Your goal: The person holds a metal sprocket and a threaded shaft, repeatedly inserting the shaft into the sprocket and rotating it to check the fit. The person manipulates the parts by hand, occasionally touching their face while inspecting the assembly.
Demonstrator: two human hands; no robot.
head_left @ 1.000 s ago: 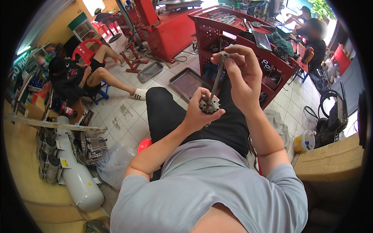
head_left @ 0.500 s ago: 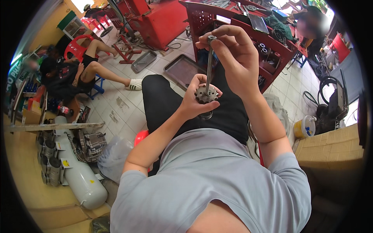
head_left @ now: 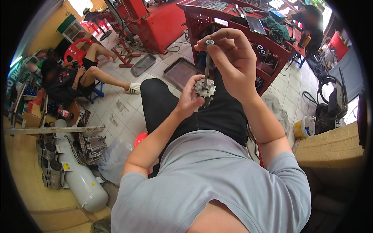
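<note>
Above my lap, my left hand [head_left: 187, 100] is wrapped round a small metal sprocket [head_left: 210, 91], thumb at its near edge. A darker metal part [head_left: 207, 101] shows just below the sprocket. My right hand [head_left: 237, 64] grips the top of a long steel socket wrench [head_left: 207, 68] between thumb and fingers. Its round, hollow upper end [head_left: 210, 42] faces up at the fingertips. The wrench stands nearly upright, its lower end meeting the sprocket's face near the middle; how it seats there is hidden.
Ahead, a red workbench [head_left: 233, 15] carries tools and cloth. Two metal trays [head_left: 178, 73] lie on the tiled floor. One person [head_left: 64, 79] sits at the left, another [head_left: 311, 25] at the far right. A white tank [head_left: 83, 184] and a cardboard box [head_left: 330, 147] flank me.
The sprocket has tilted and shifted slightly left and up, my left hand turning with it. The wrench's top has tipped a little, and my right hand still grips it.
</note>
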